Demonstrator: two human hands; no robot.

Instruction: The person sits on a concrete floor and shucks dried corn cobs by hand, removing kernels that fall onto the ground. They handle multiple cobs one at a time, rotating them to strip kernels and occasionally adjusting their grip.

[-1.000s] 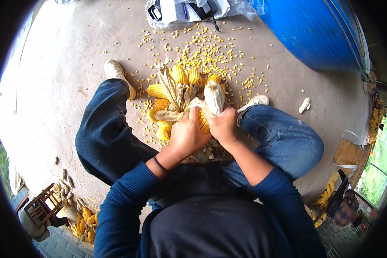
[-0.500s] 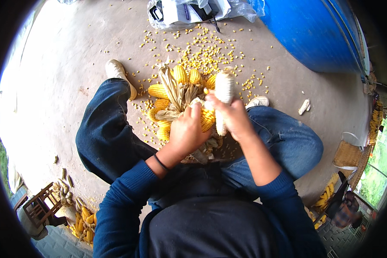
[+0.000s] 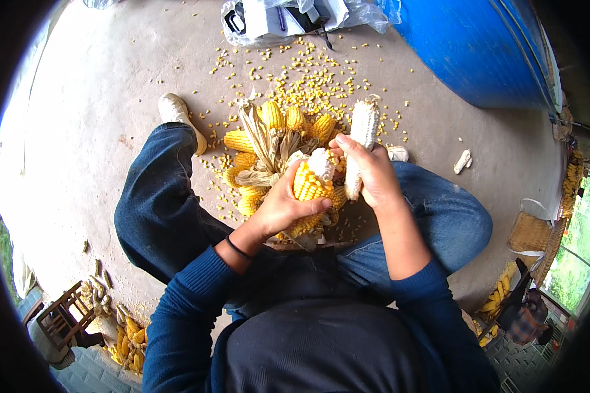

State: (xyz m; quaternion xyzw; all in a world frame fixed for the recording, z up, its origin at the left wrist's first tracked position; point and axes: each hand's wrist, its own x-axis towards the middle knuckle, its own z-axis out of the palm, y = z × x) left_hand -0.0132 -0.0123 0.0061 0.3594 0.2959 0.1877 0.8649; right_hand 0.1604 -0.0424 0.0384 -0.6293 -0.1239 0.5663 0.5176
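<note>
Wrapped round a partly stripped corn ear (image 3: 311, 183) is my left hand (image 3: 284, 208); yellow kernels cover its lower part, and bare white cob shows at its upper end. My right hand (image 3: 375, 171) is closed on a bare white corncob (image 3: 364, 124), which points up and away, just right of the ear and apart from it. Beneath and beyond both hands lies a bunch of yellow corn ears (image 3: 273, 116) with dry husks (image 3: 261, 134) between my legs. Loose kernels (image 3: 308, 82) are scattered over the floor beyond the bunch.
A large blue barrel (image 3: 472, 52) stands at the far right. At the top lies a clear plastic bag (image 3: 367, 14) with dark items. A bare cob piece (image 3: 463, 161) rests right of my knee. A wicker basket (image 3: 530, 232), heaped corn (image 3: 132, 337) and a wooden chair (image 3: 65, 318) are near the edges.
My hands have moved apart. The bare cob has shifted right and tilted, while the left hand has turned the ear, so its bare white end now shows.
</note>
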